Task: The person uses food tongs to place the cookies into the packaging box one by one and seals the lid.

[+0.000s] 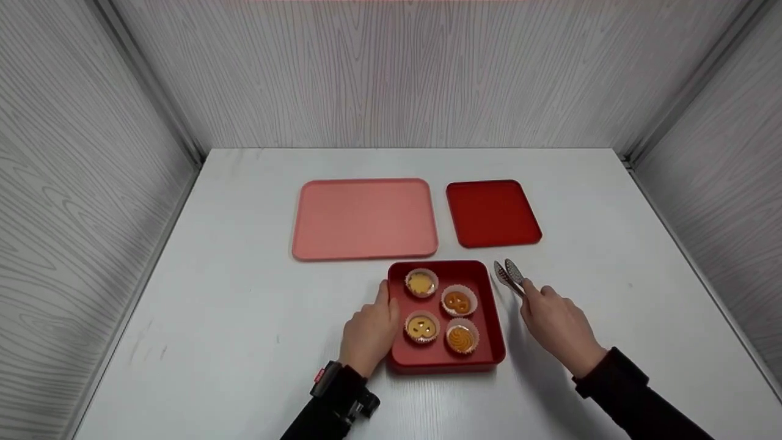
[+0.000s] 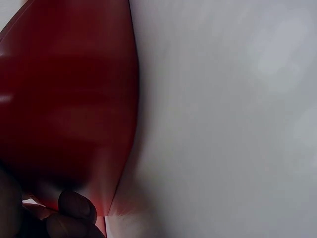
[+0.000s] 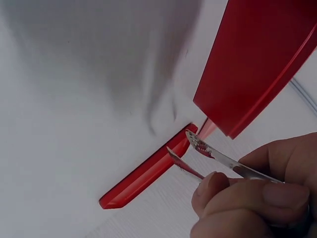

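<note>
A deep red square box [image 1: 440,368] stands on the white table, holding several small tarts in pale paper cups, among them a yellow tart [image 1: 421,283] and an orange swirl-topped tart [image 1: 461,339]. My left hand [image 1: 369,333] grips the box's left wall, thumb at the rim; the left wrist view shows fingertips [image 2: 77,206] against the red side. Just right of the box, my right hand [image 1: 559,327] holds small metal tongs [image 1: 513,273]. Their perforated tips are apart and nothing is between them, as the right wrist view shows.
Behind the box lies a flat pink tray [image 1: 366,220], with a smaller dark red tray [image 1: 495,214] to its right. Grey wood-grained panels [image 1: 379,73] enclose the table at the back and both sides.
</note>
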A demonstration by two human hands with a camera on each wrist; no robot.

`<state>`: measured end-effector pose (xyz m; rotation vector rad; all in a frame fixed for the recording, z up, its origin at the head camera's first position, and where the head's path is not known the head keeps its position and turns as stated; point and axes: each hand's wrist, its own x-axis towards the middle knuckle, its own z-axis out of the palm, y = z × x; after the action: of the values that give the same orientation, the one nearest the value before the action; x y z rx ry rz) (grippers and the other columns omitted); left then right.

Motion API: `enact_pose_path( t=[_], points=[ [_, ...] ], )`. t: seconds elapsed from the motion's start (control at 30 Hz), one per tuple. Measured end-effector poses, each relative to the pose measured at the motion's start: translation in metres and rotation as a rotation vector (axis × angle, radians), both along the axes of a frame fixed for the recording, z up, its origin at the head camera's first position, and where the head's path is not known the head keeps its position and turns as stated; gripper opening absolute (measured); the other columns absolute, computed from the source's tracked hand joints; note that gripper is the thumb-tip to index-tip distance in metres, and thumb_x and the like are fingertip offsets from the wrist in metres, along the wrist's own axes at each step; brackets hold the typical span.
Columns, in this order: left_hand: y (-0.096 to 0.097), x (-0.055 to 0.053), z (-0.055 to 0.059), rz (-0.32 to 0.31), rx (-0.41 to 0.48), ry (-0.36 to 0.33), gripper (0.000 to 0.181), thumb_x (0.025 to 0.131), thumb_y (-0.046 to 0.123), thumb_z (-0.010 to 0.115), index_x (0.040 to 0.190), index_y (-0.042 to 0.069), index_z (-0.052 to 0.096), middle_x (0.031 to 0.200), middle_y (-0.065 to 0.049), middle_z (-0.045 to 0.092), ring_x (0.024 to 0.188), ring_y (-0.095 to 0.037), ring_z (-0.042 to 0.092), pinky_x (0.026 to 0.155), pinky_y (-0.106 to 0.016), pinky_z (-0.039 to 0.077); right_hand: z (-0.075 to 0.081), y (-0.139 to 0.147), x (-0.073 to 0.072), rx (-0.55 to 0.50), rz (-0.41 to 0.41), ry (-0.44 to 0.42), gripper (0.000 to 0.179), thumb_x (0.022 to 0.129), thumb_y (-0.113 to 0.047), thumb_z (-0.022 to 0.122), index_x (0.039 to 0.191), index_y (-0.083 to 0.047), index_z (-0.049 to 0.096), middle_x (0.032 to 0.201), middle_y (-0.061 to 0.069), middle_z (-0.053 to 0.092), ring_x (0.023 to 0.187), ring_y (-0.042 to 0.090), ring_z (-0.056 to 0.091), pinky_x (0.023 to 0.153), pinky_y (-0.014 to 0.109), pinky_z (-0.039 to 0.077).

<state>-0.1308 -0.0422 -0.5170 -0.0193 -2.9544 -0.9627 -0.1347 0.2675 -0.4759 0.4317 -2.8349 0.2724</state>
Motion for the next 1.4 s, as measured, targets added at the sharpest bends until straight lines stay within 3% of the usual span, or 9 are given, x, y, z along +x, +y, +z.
enact_pose_path(
  t=[0.3, 0.6, 0.83, 1.07, 1.4],
  points=[
    [0.000, 0.001, 0.000, 0.001, 0.003, -0.003, 0.053, 0.108, 0.033, 0.045, 0.151, 0.003, 0.048, 0.086, -0.024, 0.072, 0.065, -0.038, 0.069, 0.056, -0.053, 0.052, -0.013, -0.009, 0.006, 0.077, 0.002, -0.095, 0.046, 0.092, 0.000, 0.066, 0.135, 0.012, 0.055, 0.072, 0.017, 0.054, 0.047, 0.022, 0.050, 0.040, 0.037, 0.043],
    [0.000, 0.001, -0.001, 0.000, -0.001, 0.022, 0.052, 0.108, 0.031, 0.046, 0.149, 0.001, 0.049, 0.082, -0.023, 0.071, 0.062, -0.037, 0.068, 0.054, -0.051, 0.051, -0.018, -0.010, 0.005, 0.062, 0.024, -0.246, 0.081, 0.092, 0.000, 0.070, 0.159, -0.003, 0.025, 0.061, 0.005, 0.046, 0.047, 0.015, 0.042, 0.046, 0.032, 0.043],
    [0.000, 0.002, 0.000, -0.015, -0.026, 0.057, 0.050, 0.107, 0.029, 0.049, 0.147, -0.001, 0.050, 0.069, -0.019, 0.066, 0.053, -0.032, 0.063, 0.048, -0.048, 0.049, -0.025, -0.008, 0.002, 0.073, 0.034, -0.291, 0.066, 0.095, -0.004, 0.066, 0.153, -0.002, 0.033, 0.059, 0.003, 0.047, 0.049, 0.015, 0.043, 0.047, 0.032, 0.043],
    [0.000, 0.001, -0.001, -0.008, -0.024, 0.039, 0.051, 0.107, 0.031, 0.048, 0.148, 0.001, 0.050, 0.074, -0.021, 0.068, 0.057, -0.035, 0.065, 0.050, -0.050, 0.050, -0.028, -0.007, -0.001, 0.073, 0.027, -0.360, 0.066, 0.095, -0.002, 0.063, 0.153, -0.002, 0.033, 0.062, 0.004, 0.049, 0.051, 0.016, 0.047, 0.049, 0.034, 0.046],
    [0.000, 0.000, -0.001, -0.001, -0.019, 0.014, 0.052, 0.108, 0.033, 0.047, 0.150, 0.002, 0.049, 0.076, -0.021, 0.069, 0.058, -0.035, 0.065, 0.052, -0.050, 0.050, -0.028, -0.006, -0.001, 0.034, -0.007, -0.406, 0.072, 0.100, -0.016, 0.061, 0.160, -0.002, 0.023, 0.060, 0.002, 0.049, 0.051, 0.016, 0.047, 0.051, 0.035, 0.046]
  ],
)
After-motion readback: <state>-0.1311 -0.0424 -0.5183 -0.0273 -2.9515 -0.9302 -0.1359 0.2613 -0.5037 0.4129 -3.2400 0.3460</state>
